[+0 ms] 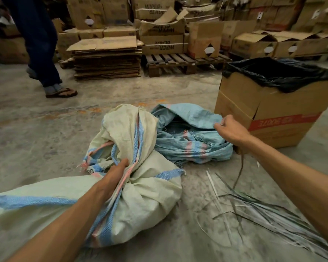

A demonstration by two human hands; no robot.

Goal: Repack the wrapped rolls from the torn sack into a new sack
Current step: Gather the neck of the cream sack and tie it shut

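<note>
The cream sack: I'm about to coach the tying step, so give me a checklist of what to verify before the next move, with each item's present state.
1. Neck of the cream woven sack gathered in the left hand: ok, the fingers are curled round the bunched neck.
2. Cord in the right hand: ok, a strand hangs down from the closed fist.
3. Cord round the neck: not ok, it hangs apart from the sack.
4. Blue woven sack emptied: cannot tell, it lies slack and frayed, inside shadowed.
5. Rolls all inside the cream sack: cannot tell, none is visible.
6. Floor near the sack: not ok, loose strapping strips lie at the right.
</note>
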